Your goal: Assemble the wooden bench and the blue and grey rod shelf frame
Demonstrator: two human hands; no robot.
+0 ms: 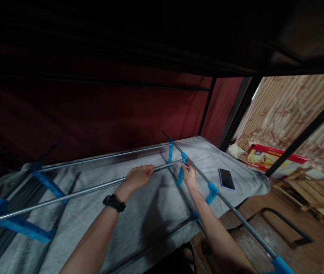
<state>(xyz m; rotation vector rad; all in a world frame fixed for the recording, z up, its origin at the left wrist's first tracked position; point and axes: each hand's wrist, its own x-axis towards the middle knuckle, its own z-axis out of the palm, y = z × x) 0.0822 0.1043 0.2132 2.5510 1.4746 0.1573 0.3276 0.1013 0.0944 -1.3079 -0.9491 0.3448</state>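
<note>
My left hand (138, 177), with a black watch (114, 203) on its wrist, is closed over a long grey metal tube (93, 188). The tube runs from a blue plastic bracket (21, 227) at the lower left to a blue connector (183, 157) near the middle. At that end my right hand (189, 176) is closed around the blue connector, its fingers partly hidden behind it. A second long tube (233, 208) passes through the blue connectors and slants down to the right. Another tube (107, 152) lies farther back, ending at a blue connector (170, 148).
The frame stands on a grey blanket (133, 228) on a bunk. A phone (227, 179) lies on it to the right. Dark loose tubes (19, 205) lie at left. Beyond are a red and yellow box (273, 158), wooden slats (318, 194) and a black bunk post (238, 110).
</note>
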